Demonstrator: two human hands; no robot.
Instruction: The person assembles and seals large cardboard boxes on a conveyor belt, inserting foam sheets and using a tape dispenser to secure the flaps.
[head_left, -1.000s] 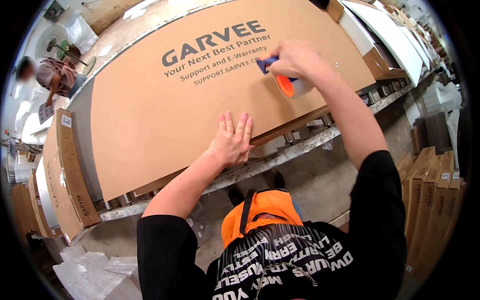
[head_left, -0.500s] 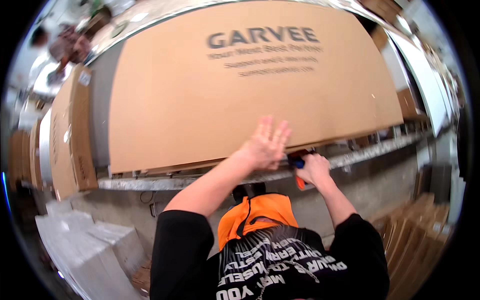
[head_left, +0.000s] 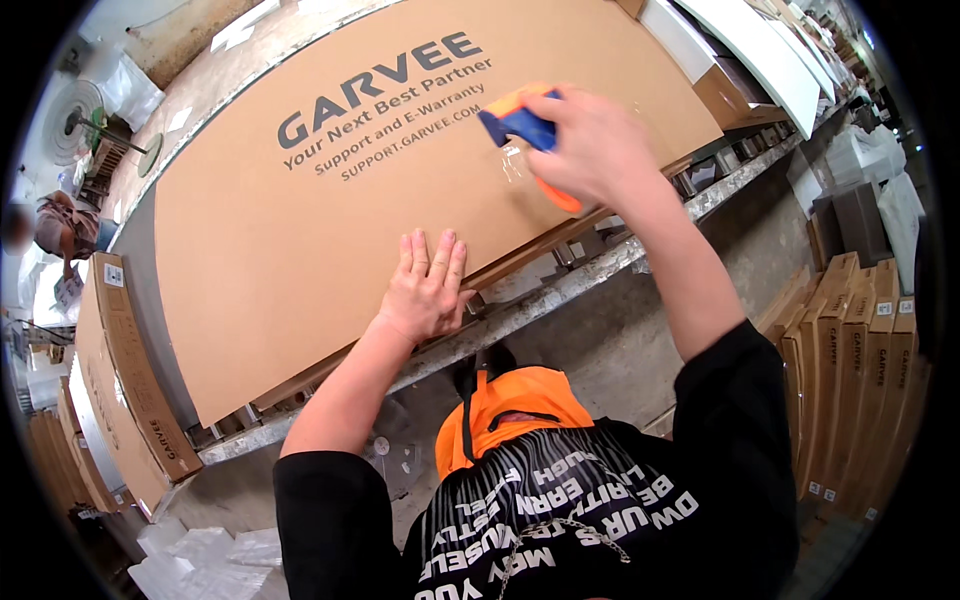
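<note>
A large flat brown cardboard box with dark print lies in front of me. My left hand rests flat on its near edge, fingers stretched and the thumb by the edge. Above the right part of the box, my right hand is closed around a blue and orange tape dispenser. Shiny marks like clear tape show on the cardboard just under the dispenser. Whether the dispenser touches the box I cannot tell.
The box lies on a roller conveyor with a metal rail. At the left stands another carton; white boards lie at the upper right. Flat cartons are stacked at the lower right. A person is at the far left, near a fan.
My right hand has lifted the tape dispenser from beside the near edge to above the box. My left hand has come down flat on the box edge. The view has turned.
</note>
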